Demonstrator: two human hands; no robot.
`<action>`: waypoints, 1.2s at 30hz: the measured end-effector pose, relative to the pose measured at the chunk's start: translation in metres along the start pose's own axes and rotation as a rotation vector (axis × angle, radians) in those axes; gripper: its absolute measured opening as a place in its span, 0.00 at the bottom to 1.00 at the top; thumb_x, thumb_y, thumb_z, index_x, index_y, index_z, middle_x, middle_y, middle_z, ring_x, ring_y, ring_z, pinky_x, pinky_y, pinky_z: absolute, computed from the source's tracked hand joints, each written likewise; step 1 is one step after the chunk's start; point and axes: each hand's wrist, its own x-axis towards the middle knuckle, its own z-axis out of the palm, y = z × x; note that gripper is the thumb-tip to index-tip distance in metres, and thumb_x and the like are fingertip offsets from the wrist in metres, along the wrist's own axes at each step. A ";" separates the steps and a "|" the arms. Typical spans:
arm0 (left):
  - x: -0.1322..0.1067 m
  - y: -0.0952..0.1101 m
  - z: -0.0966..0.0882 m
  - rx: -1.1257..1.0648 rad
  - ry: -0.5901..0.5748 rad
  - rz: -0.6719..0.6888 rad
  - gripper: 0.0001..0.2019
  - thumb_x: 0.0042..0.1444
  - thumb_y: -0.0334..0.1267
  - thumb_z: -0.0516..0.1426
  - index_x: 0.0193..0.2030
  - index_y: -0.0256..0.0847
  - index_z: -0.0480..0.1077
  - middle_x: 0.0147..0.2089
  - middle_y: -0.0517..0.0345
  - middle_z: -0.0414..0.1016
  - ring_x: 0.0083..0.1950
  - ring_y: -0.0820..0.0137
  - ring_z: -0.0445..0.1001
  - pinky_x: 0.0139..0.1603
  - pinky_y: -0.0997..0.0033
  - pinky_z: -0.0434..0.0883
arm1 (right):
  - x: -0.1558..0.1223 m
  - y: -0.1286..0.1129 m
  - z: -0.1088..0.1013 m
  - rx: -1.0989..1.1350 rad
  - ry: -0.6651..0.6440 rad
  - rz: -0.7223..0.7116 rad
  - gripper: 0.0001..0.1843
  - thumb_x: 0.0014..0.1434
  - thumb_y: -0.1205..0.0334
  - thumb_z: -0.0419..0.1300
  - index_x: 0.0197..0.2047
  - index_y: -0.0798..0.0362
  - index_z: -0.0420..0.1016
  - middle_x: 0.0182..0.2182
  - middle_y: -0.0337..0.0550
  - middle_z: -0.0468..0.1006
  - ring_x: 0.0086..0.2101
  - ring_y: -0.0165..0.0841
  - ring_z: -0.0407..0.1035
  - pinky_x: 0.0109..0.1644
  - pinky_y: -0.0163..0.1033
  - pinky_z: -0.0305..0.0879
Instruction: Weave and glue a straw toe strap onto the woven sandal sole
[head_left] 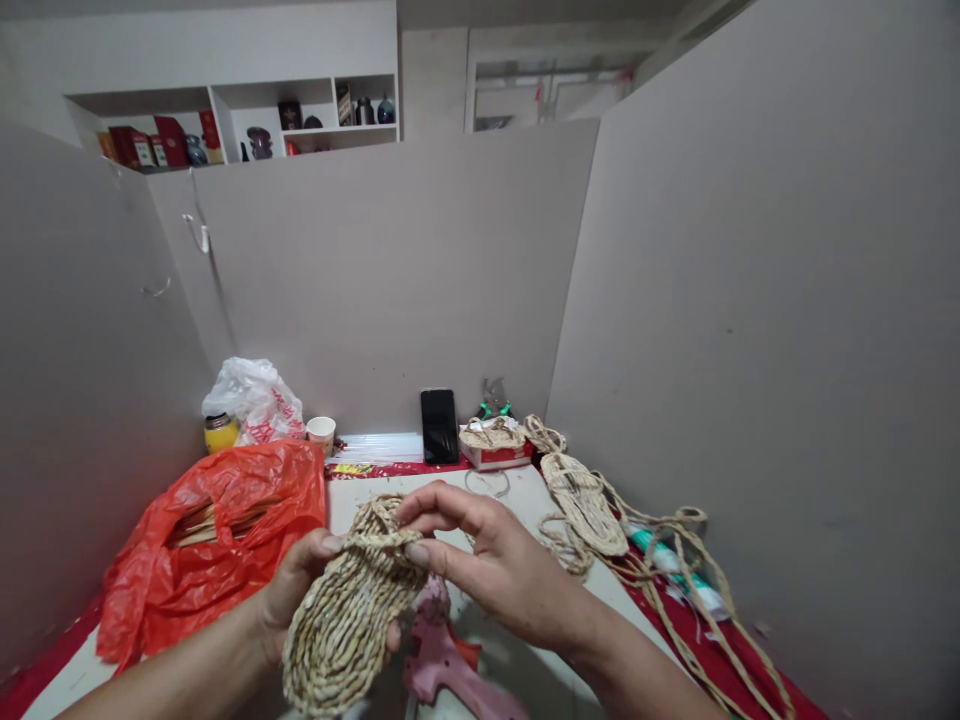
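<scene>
A woven straw sandal (349,620) is held up, tilted, over the table in front of me. My left hand (292,580) grips it from the left and below, the thumb on its edge by the cross strap and a fingertip showing at the far side. Across the sandal runs a braided straw strap (375,541). With thumb and fingers, my right hand (480,555) pinches the strap's right end at the sandal's edge. Under the hands lies a pink tool (442,650) shaped like a glue gun, with an orange-red part; the sandal and my right hand partly cover it.
An orange-red plastic bag (277,570) with straw-coloured strips lies left. Behind stand a paper cup (321,432), a phone (439,427) and a red box (499,457) bearing a woven piece. A woven sole (585,505) and loose straw cord (697,590) lie right. Grey partitions (375,280) enclose the table.
</scene>
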 end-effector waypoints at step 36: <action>0.005 -0.007 -0.007 0.012 -0.028 0.031 0.27 0.50 0.45 0.54 0.50 0.23 0.73 0.43 0.39 0.81 0.42 0.61 0.80 0.43 0.68 0.72 | -0.009 -0.006 -0.003 -0.540 -0.081 -0.284 0.28 0.54 0.77 0.62 0.56 0.51 0.66 0.43 0.42 0.76 0.47 0.36 0.65 0.55 0.44 0.60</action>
